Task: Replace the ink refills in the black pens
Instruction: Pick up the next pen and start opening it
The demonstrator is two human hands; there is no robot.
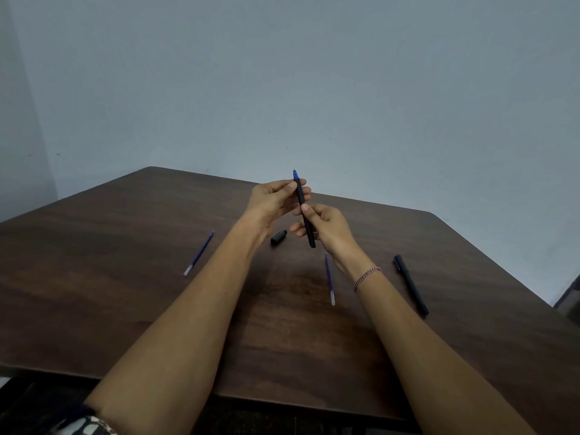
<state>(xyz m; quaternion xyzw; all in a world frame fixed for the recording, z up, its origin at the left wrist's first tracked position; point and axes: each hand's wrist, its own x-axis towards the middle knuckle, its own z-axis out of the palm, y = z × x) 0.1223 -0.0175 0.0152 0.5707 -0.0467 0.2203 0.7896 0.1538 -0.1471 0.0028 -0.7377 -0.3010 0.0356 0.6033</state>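
Black and slim, the pen (303,211) stands almost upright in the air above the far half of the desk (125,293). Its blue tip (295,174) points up and its blunt end tilts toward the near edge. The left hand (274,200) pinches the upper barrel just below the tip, with the thumb on the near side and the fingers curled behind. The right hand (328,229) holds the barrel lower down, thumb pressed on its middle and the other fingers folded round behind it (the very end sticks out beneath them). Neither hand touches the desk.

Under the hands a short black cap (278,237) lies alone on the wood. One blue refill (329,279) lies just beside the right wrist, running toward the near edge with its clear end nearest. A second refill (198,254) lies well apart from it, slanted, toward the left edge. A second pen (411,284), also black, lies toward the right edge. A beaded bracelet (367,277) circles the right wrist. Behind the far edge rises a pale grey-blue wall (314,73).
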